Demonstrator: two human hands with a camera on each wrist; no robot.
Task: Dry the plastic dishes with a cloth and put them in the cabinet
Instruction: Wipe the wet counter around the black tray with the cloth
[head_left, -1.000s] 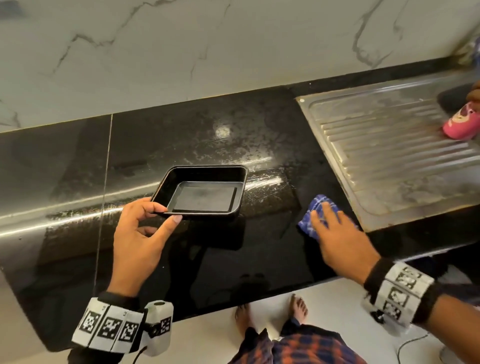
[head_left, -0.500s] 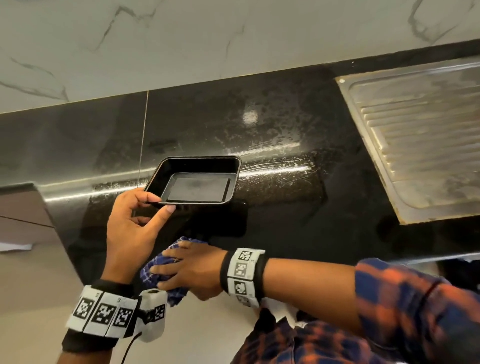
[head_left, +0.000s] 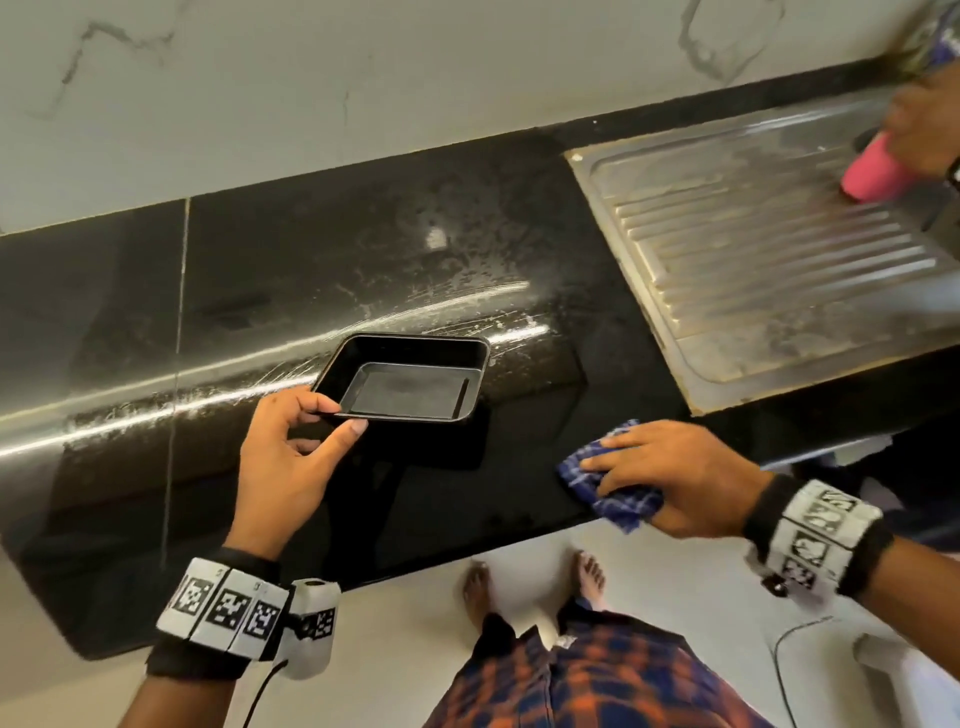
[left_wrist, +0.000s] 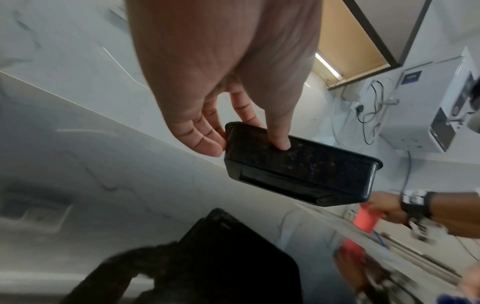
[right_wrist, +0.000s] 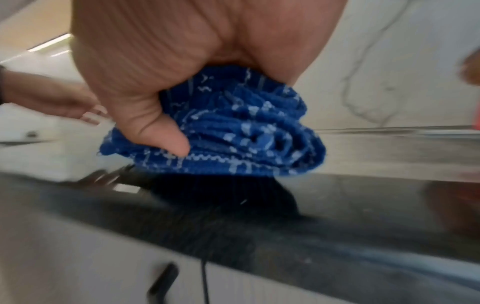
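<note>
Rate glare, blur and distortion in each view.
Head: glare streaks across the wet counter; edges curve; the pink cup is smeared. Left wrist: the tray is fairly sharp, its surroundings soft and bent. Right wrist: the cloth is readable, the counter motion-blurred.

I see a glossy black counter (head_left: 291, 291) beneath a white marble-veined wall (head_left: 311, 78). A ribbed steel drainboard (head_left: 769, 270) adjoins it at right. The floor (head_left: 675, 587) below is pale.
</note>
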